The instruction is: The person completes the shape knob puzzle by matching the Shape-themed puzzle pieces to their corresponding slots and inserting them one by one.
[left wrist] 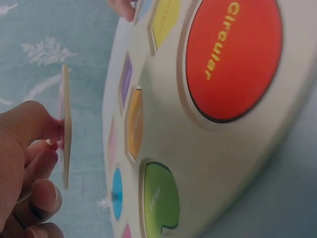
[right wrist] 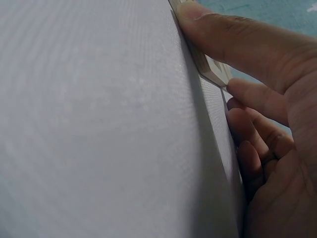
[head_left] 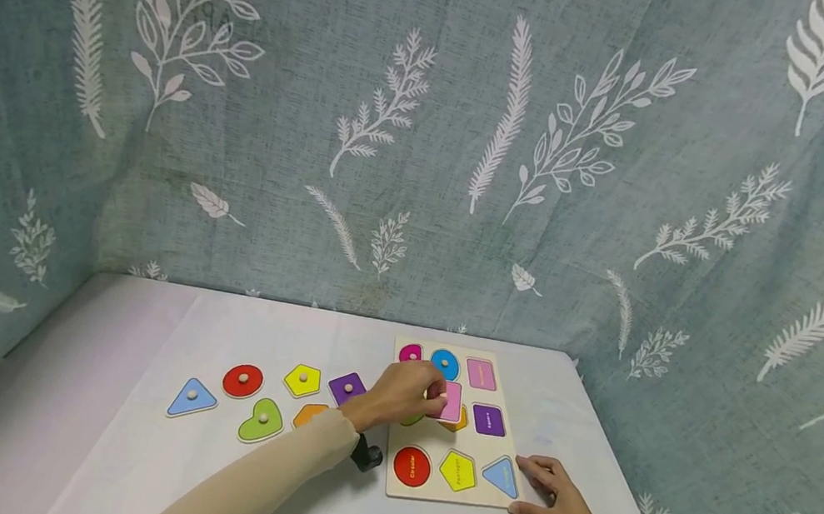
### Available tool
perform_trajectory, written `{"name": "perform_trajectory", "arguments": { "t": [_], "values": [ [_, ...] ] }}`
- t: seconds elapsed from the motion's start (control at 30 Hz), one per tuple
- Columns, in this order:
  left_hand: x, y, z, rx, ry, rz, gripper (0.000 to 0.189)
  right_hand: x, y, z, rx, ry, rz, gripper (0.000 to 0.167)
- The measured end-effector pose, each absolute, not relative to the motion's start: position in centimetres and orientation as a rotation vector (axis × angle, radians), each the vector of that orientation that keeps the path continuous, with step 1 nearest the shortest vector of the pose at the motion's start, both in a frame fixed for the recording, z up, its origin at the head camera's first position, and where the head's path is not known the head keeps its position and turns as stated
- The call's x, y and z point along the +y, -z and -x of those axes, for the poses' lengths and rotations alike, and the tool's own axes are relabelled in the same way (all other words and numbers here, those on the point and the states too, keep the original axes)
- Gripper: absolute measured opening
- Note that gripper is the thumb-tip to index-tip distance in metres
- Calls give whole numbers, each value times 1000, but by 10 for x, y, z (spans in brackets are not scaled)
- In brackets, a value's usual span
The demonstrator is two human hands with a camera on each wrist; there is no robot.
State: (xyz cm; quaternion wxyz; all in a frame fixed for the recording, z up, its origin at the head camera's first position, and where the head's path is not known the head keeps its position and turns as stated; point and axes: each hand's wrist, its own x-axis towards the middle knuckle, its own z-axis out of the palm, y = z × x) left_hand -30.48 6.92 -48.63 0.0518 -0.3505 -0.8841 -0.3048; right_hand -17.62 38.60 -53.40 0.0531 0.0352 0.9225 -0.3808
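My left hand (head_left: 401, 390) pinches a pink rectangular puzzle piece (head_left: 452, 402) by its knob. The piece is raised over the middle of a wooden shape puzzle board (head_left: 471, 442) and turns edge-on in the left wrist view (left wrist: 67, 134), apart from the board. A pink recess (head_left: 481, 374) lies at the board's far right. Beside it, a blue round piece (head_left: 444, 364) and a magenta piece (head_left: 411, 352) with knobs sit on the board. At the near right corner, my right hand (head_left: 562, 507) holds the board's edges between thumb and forefinger.
Loose knobbed pieces lie left of the board: a blue triangle (head_left: 191, 399), red circle (head_left: 243, 381), yellow pentagon (head_left: 303, 380), green heart (head_left: 261, 421), purple square (head_left: 347, 388) and partly hidden orange piece (head_left: 308, 414). A leaf-patterned curtain (head_left: 421, 166) surrounds the white table (head_left: 126, 462).
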Motion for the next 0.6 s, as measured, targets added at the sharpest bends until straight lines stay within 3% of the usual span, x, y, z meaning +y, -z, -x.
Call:
{"name": "perform_trajectory", "arguments": {
  "t": [0.6],
  "values": [
    [96, 487, 325, -2708, 927, 1086, 12, 385, 533, 177, 2780, 1204, -115, 77]
  ]
}}
